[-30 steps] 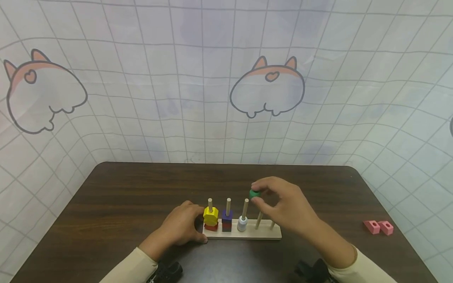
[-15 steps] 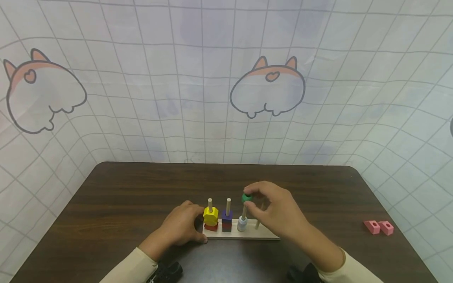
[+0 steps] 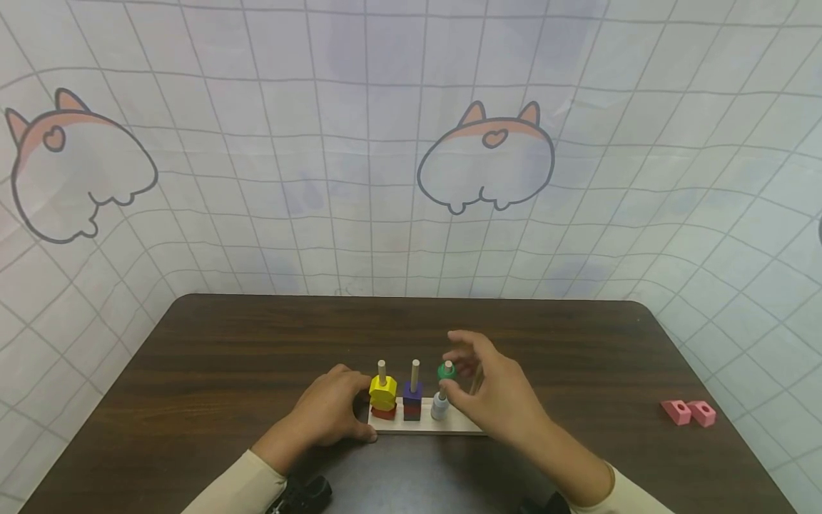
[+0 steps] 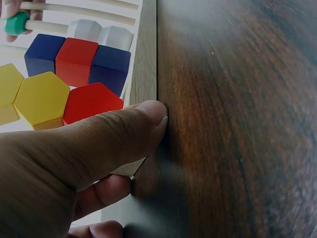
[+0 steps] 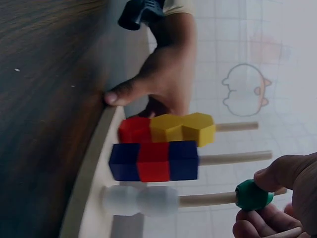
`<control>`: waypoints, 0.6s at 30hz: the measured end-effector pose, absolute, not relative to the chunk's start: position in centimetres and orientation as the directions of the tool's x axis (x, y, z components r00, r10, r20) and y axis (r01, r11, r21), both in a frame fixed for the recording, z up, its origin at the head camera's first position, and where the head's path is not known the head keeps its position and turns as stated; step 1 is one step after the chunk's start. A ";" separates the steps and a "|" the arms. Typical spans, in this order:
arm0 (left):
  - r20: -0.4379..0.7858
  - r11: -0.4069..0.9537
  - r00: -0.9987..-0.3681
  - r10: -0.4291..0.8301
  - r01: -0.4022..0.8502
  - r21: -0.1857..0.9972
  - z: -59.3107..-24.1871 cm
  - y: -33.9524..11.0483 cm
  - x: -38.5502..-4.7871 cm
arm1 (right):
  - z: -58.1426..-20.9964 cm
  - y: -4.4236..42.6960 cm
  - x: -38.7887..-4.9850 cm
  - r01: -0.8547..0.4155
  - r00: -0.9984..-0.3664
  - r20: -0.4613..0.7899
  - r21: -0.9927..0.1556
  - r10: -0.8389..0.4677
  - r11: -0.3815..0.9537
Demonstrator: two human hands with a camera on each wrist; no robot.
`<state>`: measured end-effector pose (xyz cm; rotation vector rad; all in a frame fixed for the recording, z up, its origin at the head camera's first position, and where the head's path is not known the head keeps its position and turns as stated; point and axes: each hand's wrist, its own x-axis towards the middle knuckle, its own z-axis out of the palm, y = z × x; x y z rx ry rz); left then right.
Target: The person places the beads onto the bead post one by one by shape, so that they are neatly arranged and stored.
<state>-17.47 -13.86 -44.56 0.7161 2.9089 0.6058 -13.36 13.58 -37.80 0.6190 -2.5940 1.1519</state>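
A wooden peg stacker [image 3: 462,426] stands on the table. My left hand [image 3: 330,407] grips its left end, thumb along the front edge. On the first peg sit yellow hexagonal blocks [image 3: 383,392] above a red one [image 4: 94,103]. The second carries blue square blocks [image 5: 183,161] with a red one [image 5: 154,162] between them. White beads [image 5: 141,201] fill the bottom of the third peg. Higher on that peg is a green bead [image 5: 252,195], the peg's tip poking through; the thumb and fingers of my right hand [image 3: 507,392] pinch it. That hand partly hides the pegs farther right.
Two pink blocks [image 3: 688,412] with holes lie on the right side of the dark wooden table [image 3: 257,343]. Behind the table hangs a grid-patterned cloth [image 3: 289,178] with cartoon drawings.
My right hand has moved left and down, bringing the green bead over the third peg and onto its upper part. The index finger has lifted. My left hand stays in place.
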 end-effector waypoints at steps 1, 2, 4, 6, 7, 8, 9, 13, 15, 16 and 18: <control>0.010 0.813 -0.887 0.461 0.427 0.395 -44.6 -13.9 -17.5 | -38.0 13.6 -13.3 -0.466 -0.883 0.379 -0.649 -0.276 0.601; 0.008 0.815 -0.888 0.460 0.425 0.395 -44.6 -13.9 -17.5 | -38.2 13.6 -13.3 -0.462 -0.885 0.379 -0.652 -0.269 0.601; 0.003 0.817 -0.889 0.458 0.422 0.393 -44.7 -13.9 -17.5 | -38.7 13.5 -13.3 -0.454 -0.889 0.381 -0.660 -0.254 0.599; -0.002 0.820 -0.891 0.454 0.417 0.392 -44.7 -13.9 -17.5 | -39.1 13.5 -13.2 -0.434 -0.899 0.370 -0.686 -0.234 0.584; -0.004 0.821 -0.892 0.453 0.415 0.391 -44.7 -13.9 -17.6 | -39.3 13.5 -13.2 -0.419 -0.907 0.357 -0.704 -0.223 0.574; -0.005 0.822 -0.892 0.452 0.414 0.392 -44.8 -13.9 -17.6 | -39.5 13.5 -13.2 -0.403 -0.914 0.343 -0.722 -0.214 0.563; -0.006 0.822 -0.892 0.452 0.414 0.392 -44.8 -13.9 -17.6 | -39.7 13.5 -13.2 -0.385 -0.922 0.328 -0.739 -0.204 0.553; -0.008 0.822 -0.892 0.453 0.414 0.390 -44.8 -13.9 -17.6 | -40.6 13.3 -13.2 -0.324 -0.946 0.273 -0.787 -0.175 0.525; -0.007 0.822 -0.891 0.454 0.415 0.389 -44.8 -13.9 -17.6 | -41.0 13.3 -13.2 -0.308 -0.951 0.258 -0.800 -0.168 0.515; -0.007 0.823 -0.891 0.454 0.416 0.388 -44.8 -13.9 -17.5 | -41.2 13.2 -13.2 -0.306 -0.952 0.256 -0.805 -0.168 0.508; -0.007 0.823 -0.891 0.454 0.416 0.387 -44.7 -13.9 -17.5 | -41.5 13.2 -13.2 -0.306 -0.952 0.256 -0.812 -0.168 0.497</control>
